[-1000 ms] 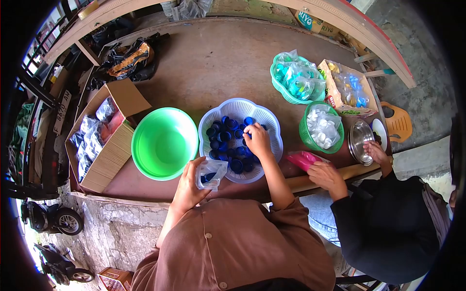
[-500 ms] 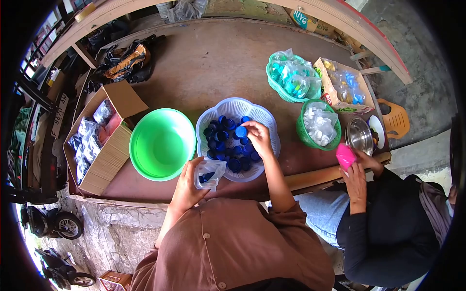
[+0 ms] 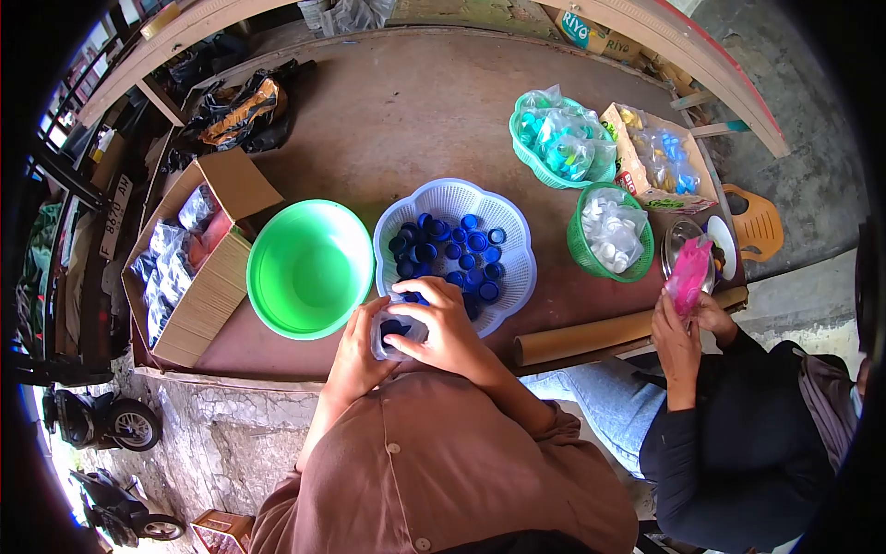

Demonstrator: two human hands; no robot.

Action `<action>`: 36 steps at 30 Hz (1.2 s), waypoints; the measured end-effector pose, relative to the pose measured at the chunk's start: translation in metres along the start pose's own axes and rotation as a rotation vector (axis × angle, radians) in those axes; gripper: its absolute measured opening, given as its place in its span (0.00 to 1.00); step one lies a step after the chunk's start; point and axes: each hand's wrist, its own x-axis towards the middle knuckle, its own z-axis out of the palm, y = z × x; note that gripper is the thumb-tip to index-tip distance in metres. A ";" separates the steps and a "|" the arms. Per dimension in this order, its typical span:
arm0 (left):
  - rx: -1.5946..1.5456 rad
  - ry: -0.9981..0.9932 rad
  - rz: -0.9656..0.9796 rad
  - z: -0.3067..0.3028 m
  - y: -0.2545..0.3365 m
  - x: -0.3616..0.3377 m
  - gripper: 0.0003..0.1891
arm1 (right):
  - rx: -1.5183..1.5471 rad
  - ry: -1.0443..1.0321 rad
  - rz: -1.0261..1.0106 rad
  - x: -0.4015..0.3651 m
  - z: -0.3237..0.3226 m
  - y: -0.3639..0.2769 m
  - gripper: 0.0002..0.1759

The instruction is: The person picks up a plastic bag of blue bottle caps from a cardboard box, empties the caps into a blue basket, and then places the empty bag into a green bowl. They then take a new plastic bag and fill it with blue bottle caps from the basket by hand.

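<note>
My left hand (image 3: 358, 355) holds a small clear plastic bag (image 3: 413, 330) with dark blue caps inside, near the front edge of the table. Curved over the bag's other side is my right hand (image 3: 441, 325), its thumb and fingers at the bag's mouth; whether a cap is between them is hidden. Just beyond my hands stands a pale lavender basket (image 3: 519, 242) with many blue caps (image 3: 475, 242) in it. A green basin (image 3: 310, 270), with nothing inside, is left of the basket.
An open cardboard box (image 3: 208, 300) with bagged items stands left. At right are a teal basket (image 3: 526, 157), a green basket (image 3: 585, 254), a carton (image 3: 678, 198) and a steel bowl (image 3: 678, 231). A co-worker's hands (image 3: 678, 355) hold a pink bag (image 3: 688, 282).
My right hand has moved from the basket, where it held a blue cap, left and down to the bag. The co-worker's pink bag now stands more upright and stretched out.
</note>
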 end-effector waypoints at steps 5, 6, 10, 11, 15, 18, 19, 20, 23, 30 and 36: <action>-0.046 0.004 -0.082 -0.006 0.004 -0.002 0.38 | 0.114 0.200 0.116 0.001 -0.006 0.063 0.08; -0.056 0.005 -0.105 -0.007 0.003 -0.002 0.37 | 0.060 0.137 0.312 -0.002 -0.009 0.079 0.09; -0.069 0.056 -0.074 -0.005 -0.006 -0.009 0.34 | -0.141 0.050 0.448 -0.002 0.001 0.134 0.11; -0.114 0.150 -0.037 -0.004 -0.008 -0.011 0.30 | -0.174 0.038 0.453 0.003 0.003 0.137 0.12; 0.269 -0.087 0.081 -0.015 -0.002 -0.011 0.19 | -0.236 -0.020 0.448 0.013 0.020 0.142 0.11; 0.119 0.179 0.003 -0.022 -0.002 -0.011 0.11 | -0.231 0.024 0.458 0.011 0.029 0.148 0.07; 0.155 0.221 0.013 -0.030 0.003 -0.011 0.11 | -0.234 0.023 0.465 0.010 0.030 0.150 0.07; 0.238 0.147 0.075 -0.032 0.003 -0.013 0.11 | -0.180 0.073 0.530 0.010 0.029 0.150 0.07; 0.193 0.002 -0.018 -0.031 -0.001 -0.015 0.10 | -0.132 0.084 0.590 0.009 0.027 0.149 0.08; 0.103 0.028 -0.024 -0.032 0.005 -0.016 0.10 | -0.188 0.224 0.466 0.011 0.037 0.155 0.06; -0.100 -0.021 -0.081 -0.030 0.004 -0.009 0.12 | 0.636 0.379 0.494 0.005 0.017 0.117 0.10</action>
